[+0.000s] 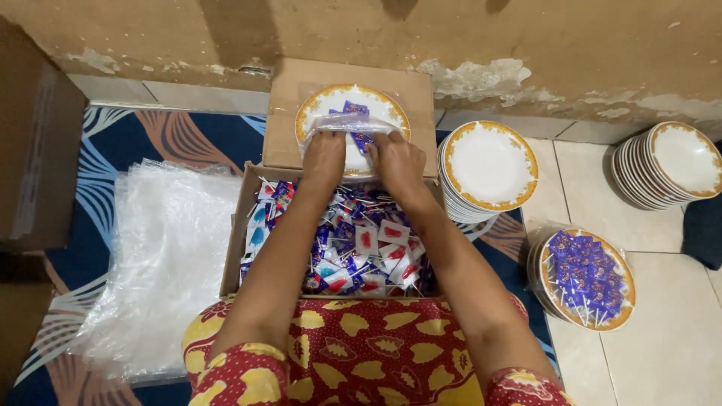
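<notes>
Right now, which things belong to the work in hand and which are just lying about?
In use:
left hand and right hand on the gold-rimmed white plate in clear plastic
cardboard box of blue and red lollipops
stack of clear plastic bags

Lying about:
brown carton
dark cushion

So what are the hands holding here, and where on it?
Both the left hand and right hand grip the near edge of a clear plastic bag drawn over the gold-rimmed plate, which has blue-wrapped sweets on it.
</notes>
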